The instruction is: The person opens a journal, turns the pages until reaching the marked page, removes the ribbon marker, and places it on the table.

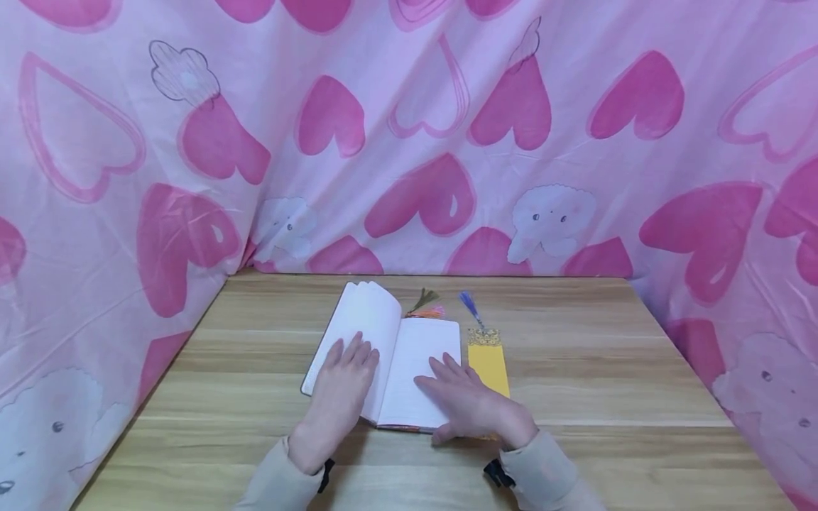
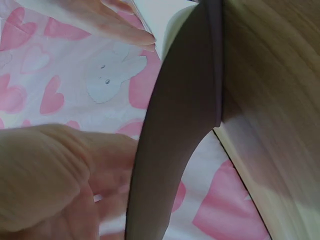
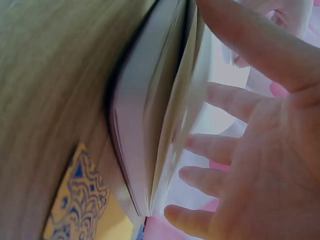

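Along the near side of the tabletop [image 1: 409, 479], two pale sleeves [image 1: 277, 479] reach forward, each with a small black piece [image 1: 498, 474] at the wrist, too unclear to name. The person's hands are apart, both over an open notebook [image 1: 418, 372] with white pages, which lies near the middle of the wood. The left hand [image 1: 341, 387] lies over the left page, its fingers fairly straight and pointing away from the person. The right hand [image 1: 476, 401] is spread over the right page, its thumb near the lower corner; how firmly it presses cannot be told. Just right of the notebook is a yellow bookmark [image 1: 488, 369], its near part hidden by the right hand and a patterned band across its far end. Beyond that band, a blue tassel [image 1: 469, 307] trails away over the wood. At the notebook's far edge, near the spine, lie an olive tassel [image 1: 425, 299] and an orange-and-pink one [image 1: 429, 312]. The surface is light brown with streaky grain running left to right, and it stretches well past the notebook on the right. At its far edge and along both sides hangs a pink cloth [image 1: 575, 32], softly creased, enclosing the space like three walls. Its print mixes deep pink hearts [image 1: 422, 197], some only outlined, with fluffy white cartoon animals [image 1: 554, 220].
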Demonstrator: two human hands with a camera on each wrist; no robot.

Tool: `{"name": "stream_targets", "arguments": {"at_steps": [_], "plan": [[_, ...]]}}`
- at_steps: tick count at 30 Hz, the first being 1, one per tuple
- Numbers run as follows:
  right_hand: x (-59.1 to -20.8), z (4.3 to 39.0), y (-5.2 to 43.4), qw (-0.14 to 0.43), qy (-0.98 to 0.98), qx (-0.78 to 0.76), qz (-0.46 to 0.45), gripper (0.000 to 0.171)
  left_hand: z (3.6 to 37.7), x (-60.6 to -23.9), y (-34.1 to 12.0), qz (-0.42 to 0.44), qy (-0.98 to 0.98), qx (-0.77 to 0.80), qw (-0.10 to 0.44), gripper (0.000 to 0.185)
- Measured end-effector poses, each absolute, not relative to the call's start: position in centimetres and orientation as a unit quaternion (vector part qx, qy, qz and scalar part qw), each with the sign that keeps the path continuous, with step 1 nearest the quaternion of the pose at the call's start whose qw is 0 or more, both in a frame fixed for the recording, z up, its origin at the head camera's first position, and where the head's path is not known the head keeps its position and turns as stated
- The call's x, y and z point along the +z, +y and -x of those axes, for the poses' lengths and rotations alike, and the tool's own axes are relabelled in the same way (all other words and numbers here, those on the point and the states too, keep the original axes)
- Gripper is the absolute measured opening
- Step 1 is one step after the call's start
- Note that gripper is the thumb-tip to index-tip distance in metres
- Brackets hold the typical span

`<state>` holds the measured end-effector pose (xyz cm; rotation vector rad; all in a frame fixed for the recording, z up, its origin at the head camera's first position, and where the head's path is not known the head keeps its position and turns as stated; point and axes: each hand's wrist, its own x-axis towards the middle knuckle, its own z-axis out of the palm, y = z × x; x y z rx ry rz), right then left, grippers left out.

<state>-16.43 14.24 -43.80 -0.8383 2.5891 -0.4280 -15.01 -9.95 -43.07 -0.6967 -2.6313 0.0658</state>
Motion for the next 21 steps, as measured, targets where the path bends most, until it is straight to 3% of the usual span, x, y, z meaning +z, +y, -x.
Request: {"name": "stream_targets", "arguments": {"at_steps": [7, 10, 16, 21], "plan": [[-43.91, 16.37, 14.21, 0.194, 0.925, -0.151, 0.29, 0.077, 15.0, -43.59, -9.72, 0.331, -0.938, 0.036, 0.099, 0.036], [-43.95, 16.36, 14.44, 0.199, 0.924, -0.168, 0.28, 0.071, 14.89, -43.8, -9.49, 0.328, -0.94, 0.015, 0.098, 0.026], [-43.88, 16.32, 14.76, 0.204, 0.923, -0.189, 0.265, 0.067, 14.55, -44.05, -9.38, 0.307, -0.943, 0.017, 0.126, 0.042], [-43.62, 16.42, 14.92, 0.196, 0.926, -0.196, 0.255, 0.054, 14.5, -43.98, -9.1, 0.314, -0.938, 0.003, 0.147, 0.034]]}}
